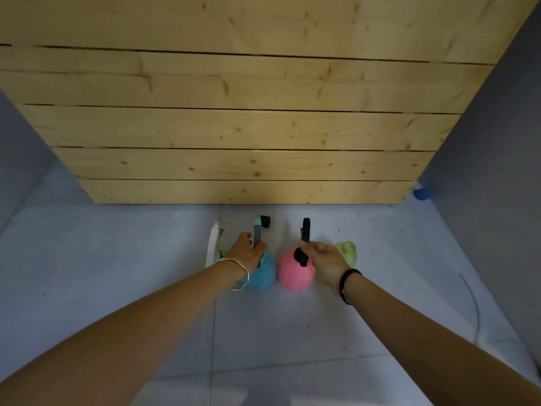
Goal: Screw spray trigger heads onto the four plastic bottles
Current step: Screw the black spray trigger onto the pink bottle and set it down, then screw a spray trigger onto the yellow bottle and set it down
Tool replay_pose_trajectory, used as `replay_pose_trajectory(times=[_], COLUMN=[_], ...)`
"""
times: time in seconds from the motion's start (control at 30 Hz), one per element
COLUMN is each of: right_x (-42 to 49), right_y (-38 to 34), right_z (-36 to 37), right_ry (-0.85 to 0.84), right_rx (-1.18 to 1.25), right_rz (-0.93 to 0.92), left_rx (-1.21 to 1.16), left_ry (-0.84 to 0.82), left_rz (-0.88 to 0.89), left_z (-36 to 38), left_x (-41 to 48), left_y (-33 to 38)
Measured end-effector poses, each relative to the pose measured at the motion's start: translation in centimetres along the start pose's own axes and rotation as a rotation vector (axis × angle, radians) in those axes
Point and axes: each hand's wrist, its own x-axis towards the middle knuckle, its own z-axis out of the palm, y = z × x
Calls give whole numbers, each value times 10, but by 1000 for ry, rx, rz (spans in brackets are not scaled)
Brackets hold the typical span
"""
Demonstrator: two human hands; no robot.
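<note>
Several round bottles stand in a row on the grey floor. My left hand [246, 252] grips the grey trigger head [257, 236] with a teal nozzle, which sits on top of the blue bottle [261, 276]. My right hand [323, 260] grips the black trigger head [305, 234] at the neck of the pink bottle [295, 273]. A yellow-green bottle [347, 253] at the right has an open neck with no head. At the left a white trigger head [212, 244] sits on a green bottle [222, 254], mostly hidden behind my left wrist.
A tall wooden plank crate [248, 127] rises just behind the bottles. A small black piece [265, 221] lies on the floor by the crate. A blue object [423, 193] sits at the right wall. A thin clear tube [475, 306] lies on the floor to the right.
</note>
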Motion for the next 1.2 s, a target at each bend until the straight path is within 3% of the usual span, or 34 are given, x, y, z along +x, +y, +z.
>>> replay_pose_trajectory(times=[0.17, 0.33, 0.47, 0.57, 0.63, 0.73, 0.97, 1.2], right_x=[-2, -3, -1, 1, 1, 3, 11, 15], right_y=[-11, -14, 0, 14, 17, 18, 25, 28], right_z=[-11, -35, -55, -64, -67, -70, -71, -70], right_ry=[11, 256, 327, 289, 281, 282, 267, 271], right_rx=[-94, -303, -335, -310, -304, -270, -211, -164], right_rz=[-58, -273, -158, -116, -127, -139, -158, -166], left_rx=[-29, 69, 125, 279, 397, 497, 138, 35], left_ry=[49, 160, 218, 114, -9, -82, -43, -11], left_rz=[49, 197, 412, 645, 700, 609, 69, -16], left_z=[-1, -4, -2, 4, 12, 30, 64, 72], left_x=[-3, -6, -9, -11, -8, 2, 27, 30], left_y=[8, 19, 30, 35, 37, 40, 48, 44])
